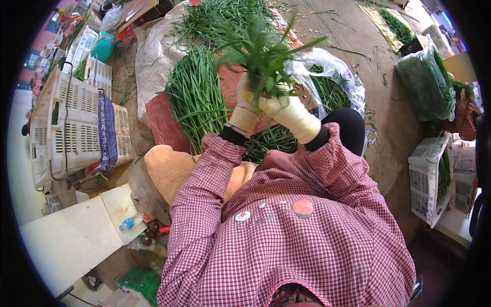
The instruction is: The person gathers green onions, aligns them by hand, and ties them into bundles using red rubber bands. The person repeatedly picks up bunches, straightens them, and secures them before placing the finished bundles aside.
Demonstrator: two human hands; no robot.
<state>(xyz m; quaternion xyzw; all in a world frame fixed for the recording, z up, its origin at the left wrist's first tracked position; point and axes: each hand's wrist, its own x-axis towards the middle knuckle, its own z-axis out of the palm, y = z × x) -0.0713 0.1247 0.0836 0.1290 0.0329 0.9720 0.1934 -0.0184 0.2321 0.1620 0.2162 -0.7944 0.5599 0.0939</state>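
Both of my hands wear cream gloves and meet in front of my knees. Between them stands a bunch of long, flat green leaves point(261, 53), like garlic chives, blurred at the top. My left hand point(245, 101) grips its lower part from the left. My right hand point(282, 107) closes around it from the right, and the stem ends are hidden by the gloves. Just left of the hands, a neat stack of the same greens point(197, 94) lies on a red board point(165, 121). More loose greens point(274, 142) lie below my wrists, close to my lap.
A large heap of greens point(230, 17) lies ahead on sheeting. At my right knee is a clear plastic bag point(351, 82) holding greens. White plastic crates point(76, 119) stand at left; another crate point(427, 184) and a bagged green bundle point(420, 82) are at right, near another person's sleeve point(468, 119).
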